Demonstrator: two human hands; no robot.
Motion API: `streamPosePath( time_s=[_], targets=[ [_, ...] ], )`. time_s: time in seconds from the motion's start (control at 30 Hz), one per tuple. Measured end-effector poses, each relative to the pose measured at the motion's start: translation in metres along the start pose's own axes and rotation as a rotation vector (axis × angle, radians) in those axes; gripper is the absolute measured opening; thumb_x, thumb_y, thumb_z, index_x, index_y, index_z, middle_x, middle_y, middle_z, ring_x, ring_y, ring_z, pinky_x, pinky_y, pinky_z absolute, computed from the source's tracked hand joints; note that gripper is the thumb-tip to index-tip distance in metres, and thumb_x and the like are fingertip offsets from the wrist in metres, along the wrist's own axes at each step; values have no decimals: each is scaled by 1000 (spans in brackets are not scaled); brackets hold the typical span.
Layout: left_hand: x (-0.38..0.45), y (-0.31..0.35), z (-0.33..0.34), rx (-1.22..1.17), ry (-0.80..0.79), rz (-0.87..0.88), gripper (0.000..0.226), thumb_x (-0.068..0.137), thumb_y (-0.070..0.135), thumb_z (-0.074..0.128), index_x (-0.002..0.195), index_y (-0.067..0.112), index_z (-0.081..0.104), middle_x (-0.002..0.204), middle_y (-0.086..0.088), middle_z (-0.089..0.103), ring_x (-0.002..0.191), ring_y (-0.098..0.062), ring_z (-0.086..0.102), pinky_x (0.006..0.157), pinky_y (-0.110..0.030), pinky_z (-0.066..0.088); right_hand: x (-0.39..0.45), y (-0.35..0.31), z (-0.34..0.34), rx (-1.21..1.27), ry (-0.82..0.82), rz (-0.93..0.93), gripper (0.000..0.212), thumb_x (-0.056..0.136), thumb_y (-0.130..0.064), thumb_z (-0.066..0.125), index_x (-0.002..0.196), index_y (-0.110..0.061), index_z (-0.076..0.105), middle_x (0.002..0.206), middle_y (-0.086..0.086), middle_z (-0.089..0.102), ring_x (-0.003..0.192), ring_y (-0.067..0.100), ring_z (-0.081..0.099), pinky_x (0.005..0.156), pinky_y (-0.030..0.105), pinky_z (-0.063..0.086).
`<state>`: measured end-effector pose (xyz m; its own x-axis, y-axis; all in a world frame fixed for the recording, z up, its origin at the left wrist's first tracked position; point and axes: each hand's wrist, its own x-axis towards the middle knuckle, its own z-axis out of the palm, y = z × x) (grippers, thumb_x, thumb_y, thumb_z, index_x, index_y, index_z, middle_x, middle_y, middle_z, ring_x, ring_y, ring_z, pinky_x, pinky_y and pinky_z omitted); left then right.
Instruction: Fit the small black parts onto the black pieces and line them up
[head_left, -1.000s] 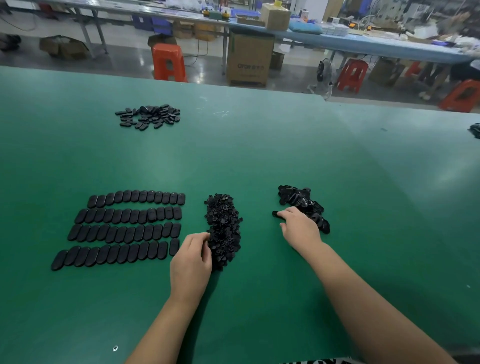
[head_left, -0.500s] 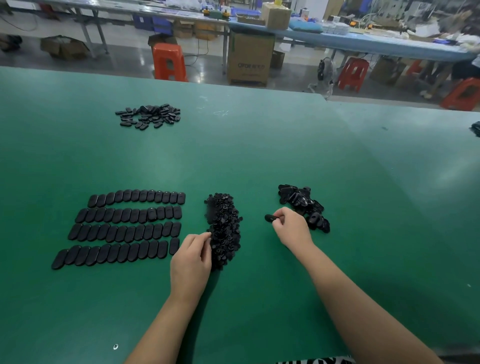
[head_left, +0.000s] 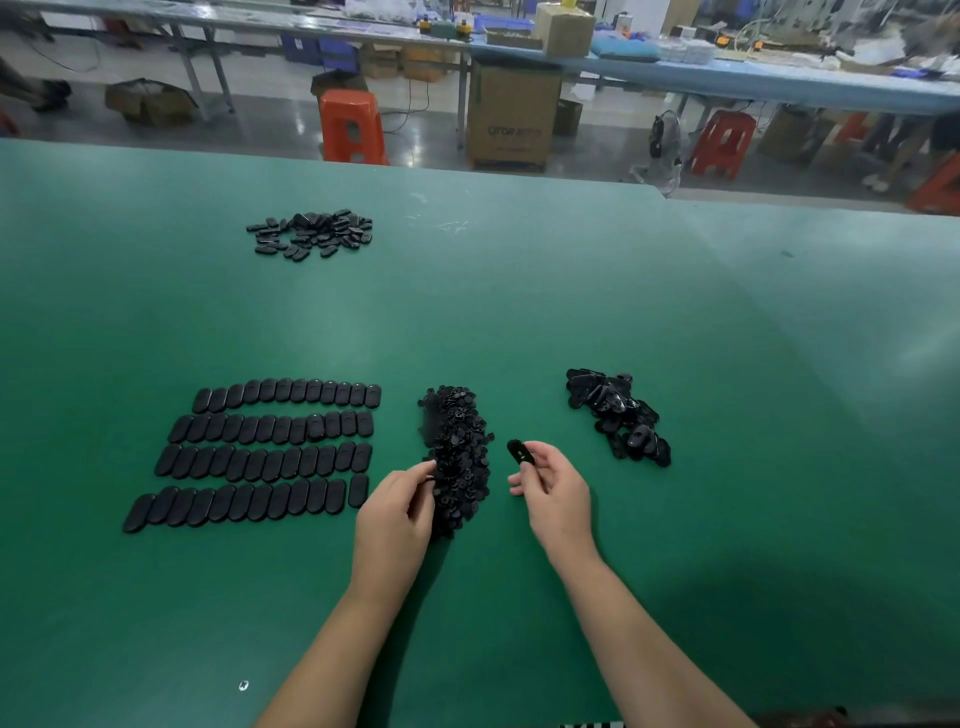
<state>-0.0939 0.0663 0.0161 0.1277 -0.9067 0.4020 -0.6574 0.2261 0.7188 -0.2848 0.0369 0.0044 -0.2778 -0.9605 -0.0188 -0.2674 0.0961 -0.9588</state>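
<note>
Pinching one oval piece (head_left: 520, 453) off the table, the right hand (head_left: 556, 496) is tilting it toward the left hand (head_left: 396, 512), whose fingertips are picking at the parts heap (head_left: 458, 457) mid-table, presumably for fitting, beside the finished rows (head_left: 260, 452).

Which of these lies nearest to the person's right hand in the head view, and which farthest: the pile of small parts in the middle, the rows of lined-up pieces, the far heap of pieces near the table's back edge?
From the right hand:
1. Pile of small parts, just to its left.
2. Rows of lined-up pieces, further left, beyond the left hand.
3. Far heap of pieces, up the table, toward the back left.
</note>
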Motion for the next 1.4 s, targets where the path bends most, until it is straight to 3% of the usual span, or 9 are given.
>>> streamPosePath(
  time_s=[0.13,0.2,0.43,0.73,0.87,1.0,1.1,1.2,1.4],
  targets=[
    [1,6,1,-218,69,-234,19,90,5,71,101,20,76,85,15,73,76,2,64,70,-6,46,2,-2,-1,-6,-15,-5,16,100,-10,59,96,-25,62,79,-4,73,73,10,72,75,31,62],
    [6,8,3,-449,73,-438,16,91,8,71,91,24,75,73,8,72,55,-6,57,54,-17,47,2,0,0,4,-13,-12,11,101,-11,58,98,-22,61,83,-4,74,74,10,73,75,32,62],
    [24,22,7,-1002,139,-690,10,90,-4,67,93,5,71,69,-11,65,42,-10,36,40,-23,34,0,2,2,58,-22,-22,15,102,-13,56,106,-27,56,94,-12,76,73,12,73,74,31,61],
    [22,26,16,-866,-30,-648,25,96,2,61,102,19,79,62,3,42,49,-9,26,45,-19,25,0,5,3,25,-57,-16,32,100,-12,57,122,-36,63,89,-9,75,59,-1,57,59,17,46],
    [27,30,21,-699,-129,-598,23,93,7,67,106,24,73,67,8,57,48,-6,40,45,-19,36,0,3,3,1,-76,-39,35,100,-11,57,130,-24,67,112,-9,74,92,-2,66,87,20,50],
    [31,33,23,-518,-173,-521,13,89,9,72,85,21,74,60,11,65,46,1,47,47,-15,39,-1,0,2,-29,-50,-53,28,97,-14,63,104,-41,64,81,-22,69,74,-1,62,70,14,47],
    [36,38,26,-431,-236,-466,16,90,12,71,81,25,73,59,10,66,48,-4,51,49,-21,43,-1,1,1,-29,-46,-50,21,96,-16,65,97,-36,67,77,-17,69,68,1,60,65,17,48],
    [40,42,32,-402,-272,-436,21,92,10,67,82,28,73,55,9,65,46,-7,53,47,-20,44,-1,1,1,-34,-59,-43,16,96,-15,65,108,-21,74,89,-8,75,83,9,68,79,29,55],
    [40,46,43,-409,-277,-457,21,92,7,66,90,27,74,62,7,68,47,-9,54,48,-22,45,-2,-3,-1,-79,-65,-65,30,98,-8,58,122,-17,73,111,-6,74,101,6,67,93,23,52]
  ],
)
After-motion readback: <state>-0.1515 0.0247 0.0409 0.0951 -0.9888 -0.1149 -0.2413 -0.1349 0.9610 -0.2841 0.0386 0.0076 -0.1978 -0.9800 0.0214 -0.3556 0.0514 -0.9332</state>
